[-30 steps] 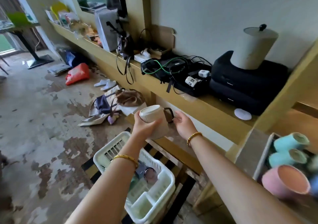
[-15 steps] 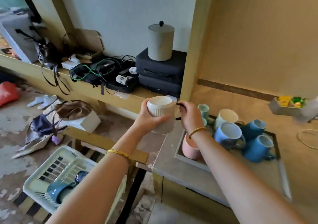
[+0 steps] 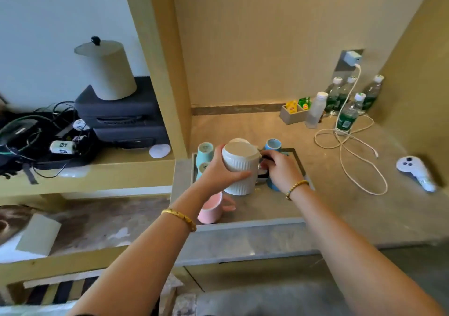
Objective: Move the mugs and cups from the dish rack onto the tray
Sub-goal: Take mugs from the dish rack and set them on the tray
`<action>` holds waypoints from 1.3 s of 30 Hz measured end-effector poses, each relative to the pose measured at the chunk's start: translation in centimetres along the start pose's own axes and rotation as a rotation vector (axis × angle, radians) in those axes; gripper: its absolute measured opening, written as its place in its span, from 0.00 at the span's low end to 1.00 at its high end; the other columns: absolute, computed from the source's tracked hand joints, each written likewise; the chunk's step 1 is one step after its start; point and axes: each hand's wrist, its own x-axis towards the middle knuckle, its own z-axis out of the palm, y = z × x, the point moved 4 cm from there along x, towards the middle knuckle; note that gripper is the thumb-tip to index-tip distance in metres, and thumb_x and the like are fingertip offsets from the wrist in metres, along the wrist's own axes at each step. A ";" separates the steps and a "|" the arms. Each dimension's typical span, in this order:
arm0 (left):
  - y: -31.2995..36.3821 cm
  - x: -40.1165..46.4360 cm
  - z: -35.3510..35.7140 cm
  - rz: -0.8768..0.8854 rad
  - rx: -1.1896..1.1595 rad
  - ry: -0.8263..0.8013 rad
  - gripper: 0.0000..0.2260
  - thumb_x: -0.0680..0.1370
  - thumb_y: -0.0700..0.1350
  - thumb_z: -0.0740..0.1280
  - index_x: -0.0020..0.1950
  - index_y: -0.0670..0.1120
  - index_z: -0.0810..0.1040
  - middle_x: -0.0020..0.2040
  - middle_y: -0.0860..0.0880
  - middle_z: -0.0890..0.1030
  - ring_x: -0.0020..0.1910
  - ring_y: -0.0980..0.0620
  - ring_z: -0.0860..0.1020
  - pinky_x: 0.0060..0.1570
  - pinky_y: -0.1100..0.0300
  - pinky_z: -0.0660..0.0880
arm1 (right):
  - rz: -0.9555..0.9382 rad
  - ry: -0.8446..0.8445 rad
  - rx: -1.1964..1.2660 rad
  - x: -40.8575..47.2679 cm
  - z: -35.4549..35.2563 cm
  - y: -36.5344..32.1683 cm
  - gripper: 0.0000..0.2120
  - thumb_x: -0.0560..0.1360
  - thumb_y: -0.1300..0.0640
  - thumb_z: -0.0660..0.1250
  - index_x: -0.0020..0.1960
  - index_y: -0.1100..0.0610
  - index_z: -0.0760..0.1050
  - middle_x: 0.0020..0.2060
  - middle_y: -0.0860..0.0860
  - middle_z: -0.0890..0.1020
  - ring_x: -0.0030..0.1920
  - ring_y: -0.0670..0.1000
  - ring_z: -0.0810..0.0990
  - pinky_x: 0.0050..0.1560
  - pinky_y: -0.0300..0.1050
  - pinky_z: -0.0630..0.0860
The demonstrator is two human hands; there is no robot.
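Ribbed matt white ceramic mug [image 3: 240, 170], glossy pink mug [image 3: 211, 210], smooth stone-look countertop [image 3: 340, 209], clear plastic bottles [image 3: 346, 116].

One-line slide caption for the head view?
Both hands, left hand and right hand, hold a white ribbed ceramic mug over the grey tray.

White mug [image 3: 240, 167] now over tray [image 3: 300, 162]

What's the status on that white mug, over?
Left hand grips white ribbed mug body, right hand on its handle. Mug above tray. Pink mug and teal cups crowd the spot.
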 end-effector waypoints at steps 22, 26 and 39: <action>-5.9 1.3 7.8 -0.014 0.548 -0.219 0.42 0.63 0.55 0.77 0.70 0.49 0.59 0.64 0.47 0.73 0.61 0.47 0.73 0.59 0.50 0.72 | 0.143 -0.180 -0.143 -2.8 1.3 11.3 0.08 0.78 0.62 0.60 0.53 0.55 0.76 0.48 0.54 0.82 0.50 0.53 0.79 0.47 0.41 0.70; -6.9 1.3 8.1 -0.040 0.596 -0.207 0.46 0.62 0.57 0.76 0.72 0.50 0.55 0.67 0.47 0.71 0.63 0.48 0.72 0.60 0.54 0.71 | 0.148 -0.233 -0.196 -2.2 2.1 12.1 0.08 0.78 0.61 0.60 0.54 0.54 0.75 0.49 0.53 0.82 0.51 0.54 0.79 0.48 0.41 0.72; -7.5 1.6 8.5 -0.086 0.867 -0.204 0.44 0.65 0.59 0.74 0.72 0.48 0.55 0.67 0.48 0.71 0.65 0.44 0.69 0.66 0.50 0.64 | 0.141 -0.428 -0.261 -0.8 3.4 13.3 0.08 0.78 0.57 0.61 0.54 0.51 0.76 0.49 0.52 0.82 0.50 0.53 0.79 0.48 0.40 0.72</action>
